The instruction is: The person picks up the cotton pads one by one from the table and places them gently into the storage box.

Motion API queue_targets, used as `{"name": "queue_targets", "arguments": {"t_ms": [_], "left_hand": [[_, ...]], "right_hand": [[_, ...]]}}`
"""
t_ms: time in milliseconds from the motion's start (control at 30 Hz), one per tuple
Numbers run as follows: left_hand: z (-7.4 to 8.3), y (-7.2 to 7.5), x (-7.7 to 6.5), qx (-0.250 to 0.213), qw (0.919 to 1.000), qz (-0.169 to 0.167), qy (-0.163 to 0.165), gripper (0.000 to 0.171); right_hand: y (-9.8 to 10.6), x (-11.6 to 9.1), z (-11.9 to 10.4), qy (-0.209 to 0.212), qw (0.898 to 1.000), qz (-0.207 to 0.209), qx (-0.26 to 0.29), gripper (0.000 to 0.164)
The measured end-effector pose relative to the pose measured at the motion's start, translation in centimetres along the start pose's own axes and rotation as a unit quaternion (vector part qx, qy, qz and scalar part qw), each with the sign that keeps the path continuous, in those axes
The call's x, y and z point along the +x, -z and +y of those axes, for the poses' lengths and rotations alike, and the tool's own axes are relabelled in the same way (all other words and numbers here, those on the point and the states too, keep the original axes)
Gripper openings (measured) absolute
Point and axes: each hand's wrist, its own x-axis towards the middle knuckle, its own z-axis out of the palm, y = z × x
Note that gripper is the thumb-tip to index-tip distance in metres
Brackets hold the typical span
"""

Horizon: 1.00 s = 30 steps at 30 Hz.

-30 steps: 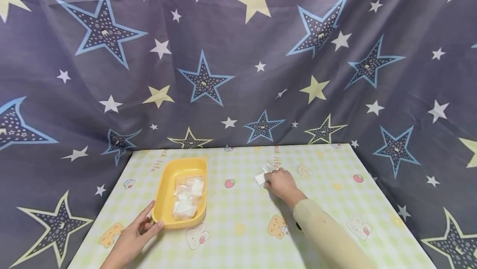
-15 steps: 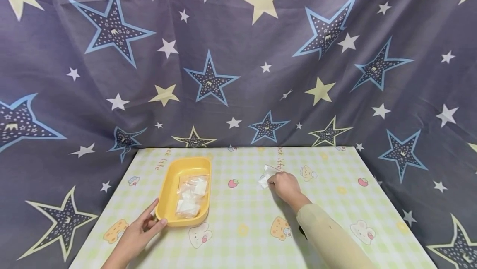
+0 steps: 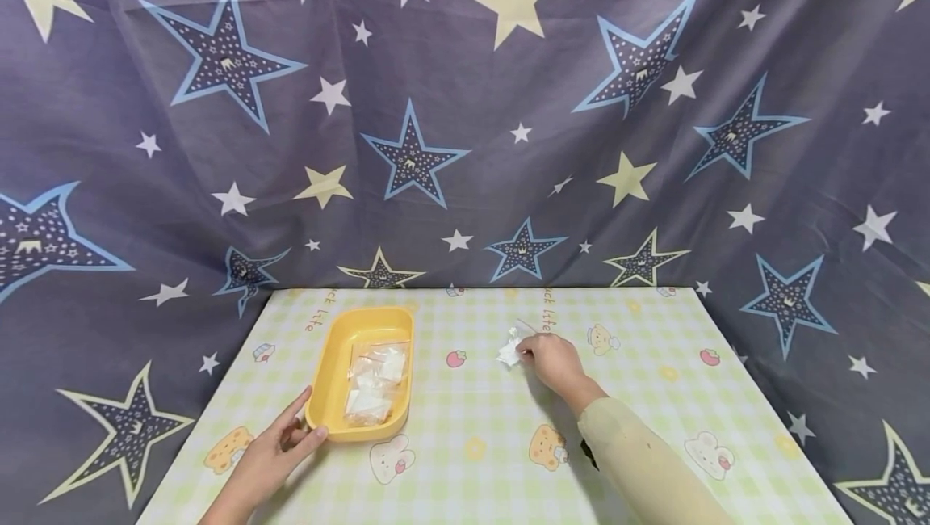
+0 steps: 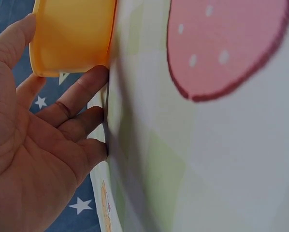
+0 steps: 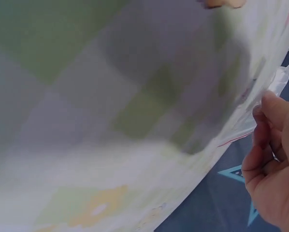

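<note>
My right hand (image 3: 555, 363) pinches a small clear zip bag (image 3: 511, 350) with something white in it, close over the table right of centre. In the right wrist view the bag (image 5: 280, 82) sticks out past thumb and forefinger, its red seal line showing below. My left hand (image 3: 269, 460) grips the near left corner of a yellow plastic tray (image 3: 328, 371), thumb at the front rim and forefinger along the side. Several similar clear bags (image 3: 370, 392) with white contents lie heaped in the tray's right half. The left wrist view shows the tray's wall (image 4: 72, 38) between thumb and fingers.
A green-and-white checked cloth (image 3: 465, 412) with cartoon prints covers the table. Its far edge meets a dark curtain (image 3: 450, 65) patterned with stars, which also hangs along both sides. A wide stretch of cloth lies between tray and right hand.
The bag in my right hand has shifted and turned a little under the fingers. My left hand keeps its place at the tray. The whole head view has drifted slightly rightward.
</note>
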Motion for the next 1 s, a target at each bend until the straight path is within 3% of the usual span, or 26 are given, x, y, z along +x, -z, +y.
{"name": "queue_targets", "arguments": {"t_ms": [300, 567, 1000], "left_hand": [[-0.1, 0.1, 0.0, 0.0, 0.9999, -0.003, 0.01, 0.09], [0.0, -0.1, -0.1, -0.001, 1.0, 0.001, -0.003, 0.087], [0.0, 0.0, 0.1, -0.007, 1.0, -0.004, 0.005, 0.089]], "right_hand": [[0.7, 1.5, -4.6, 0.089, 0.995, 0.02, 0.036, 0.013], [1.1, 2.0, -8.1, 0.134, 0.99, 0.016, 0.029, 0.012], [2.1, 2.1, -9.7, 0.118, 0.991, 0.002, 0.062, 0.015]]}}
